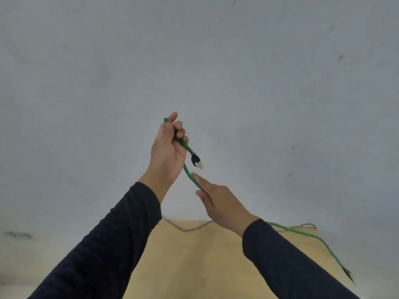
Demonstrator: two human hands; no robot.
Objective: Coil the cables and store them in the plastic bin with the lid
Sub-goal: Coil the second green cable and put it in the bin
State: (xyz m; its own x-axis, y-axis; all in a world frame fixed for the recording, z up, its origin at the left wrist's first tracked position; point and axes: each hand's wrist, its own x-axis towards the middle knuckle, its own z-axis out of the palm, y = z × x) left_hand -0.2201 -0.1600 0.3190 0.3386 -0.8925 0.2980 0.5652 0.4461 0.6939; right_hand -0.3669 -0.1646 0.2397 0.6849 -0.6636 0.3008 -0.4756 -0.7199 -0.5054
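Green cable [190, 175] sits clenched in the left hand [168, 152] as anchor; the right hand [220, 201] pinches it loosely, seemingly feeding a loop.

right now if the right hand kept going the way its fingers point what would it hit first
Probably the plug dangling from the left hand, just beyond the right hand on the green cable; depth is unclear.

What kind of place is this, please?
Hard to say: probably a plain indoor room. Only a bare grey-white wall, a tan table against it and loose cables, green and grey, are visible.
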